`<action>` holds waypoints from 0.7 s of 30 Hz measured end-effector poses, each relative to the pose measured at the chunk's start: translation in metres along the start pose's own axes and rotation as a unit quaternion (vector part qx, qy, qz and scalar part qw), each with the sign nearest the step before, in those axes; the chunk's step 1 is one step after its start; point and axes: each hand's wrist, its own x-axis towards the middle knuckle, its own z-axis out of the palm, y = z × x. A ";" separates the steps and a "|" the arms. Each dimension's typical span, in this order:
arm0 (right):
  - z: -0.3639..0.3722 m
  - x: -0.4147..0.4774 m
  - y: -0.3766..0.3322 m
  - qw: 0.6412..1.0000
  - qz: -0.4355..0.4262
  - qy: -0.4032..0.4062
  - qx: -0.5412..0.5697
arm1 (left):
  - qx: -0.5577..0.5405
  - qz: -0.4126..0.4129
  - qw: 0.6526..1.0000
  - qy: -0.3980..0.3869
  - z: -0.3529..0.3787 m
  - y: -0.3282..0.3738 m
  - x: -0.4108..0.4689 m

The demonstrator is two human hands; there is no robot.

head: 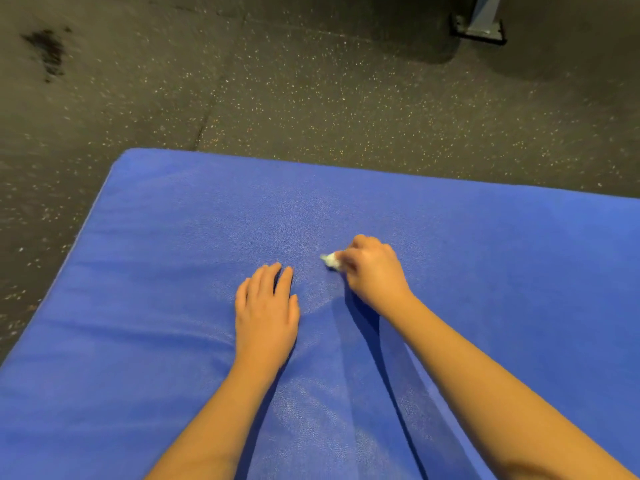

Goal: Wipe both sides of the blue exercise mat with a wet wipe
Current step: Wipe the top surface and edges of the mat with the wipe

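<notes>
Blue exercise mat (pixel 485 258): padded foam look, fine pebbled skin, soft sheen, shallow creases. Wet wipe (pixel 330 260): white, crumpled, fibrous. Floor (pixel 311 98): dark matt rubber, pale speckles, seams, dark stain. Post base (pixel 479 27): grey painted metal.

The floor (pixel 311 98) is dark rubber flecked with pale specks, with seams between its tiles. The blue exercise mat (pixel 173 306) lies flat on it, with a rounded corner at the upper left. A dark blotch (pixel 48 51), perhaps a stain, marks the far left. A grey metal post foot (pixel 479 29) stands far right.
</notes>
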 end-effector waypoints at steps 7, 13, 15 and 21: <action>0.033 -0.042 -0.044 0.996 -0.063 0.027 0.056 | 0.058 -0.099 0.993 -0.017 -0.008 -0.041 -0.031; 0.025 0.002 -0.015 0.986 0.083 0.146 0.014 | 0.059 -0.099 0.993 -0.023 -0.005 -0.038 -0.033; 0.033 0.013 -0.028 0.961 0.186 0.195 0.053 | 0.055 -0.102 0.993 -0.023 -0.005 -0.039 -0.034; 0.029 0.006 -0.047 0.985 -0.142 0.001 0.095 | 0.038 -0.104 0.994 -0.004 -0.007 -0.038 -0.033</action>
